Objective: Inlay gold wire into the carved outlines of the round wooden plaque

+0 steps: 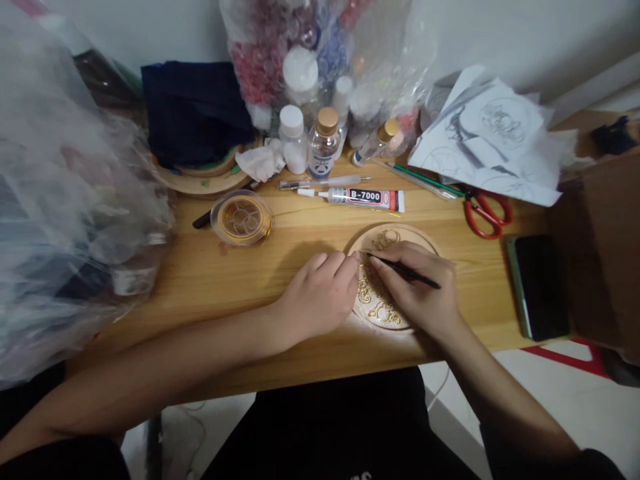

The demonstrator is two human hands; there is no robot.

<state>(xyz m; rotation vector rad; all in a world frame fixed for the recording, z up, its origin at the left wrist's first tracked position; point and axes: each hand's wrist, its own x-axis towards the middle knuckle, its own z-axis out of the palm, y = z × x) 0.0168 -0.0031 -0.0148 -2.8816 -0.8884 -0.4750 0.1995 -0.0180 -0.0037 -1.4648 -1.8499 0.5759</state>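
A round wooden disc (400,237) with gold wire scrollwork lies near the front edge of the wooden table (280,240). My right hand (417,283) rests on the disc and grips a thin black tool (405,271), whose tip points left at the disc's left rim. My left hand (320,290) lies curled beside the disc, its fingertips pressed together at that same rim, right by the tool's tip. What those fingers pinch is too small to make out.
A spool of gold wire (242,217), a B-7000 glue tube (360,197), bottles (323,141), red scissors (484,212), sketch papers (493,137) and a phone (539,285) lie around. Plastic bags (65,193) bulge at the left. A dark cloth (195,110) lies on wooden hoops.
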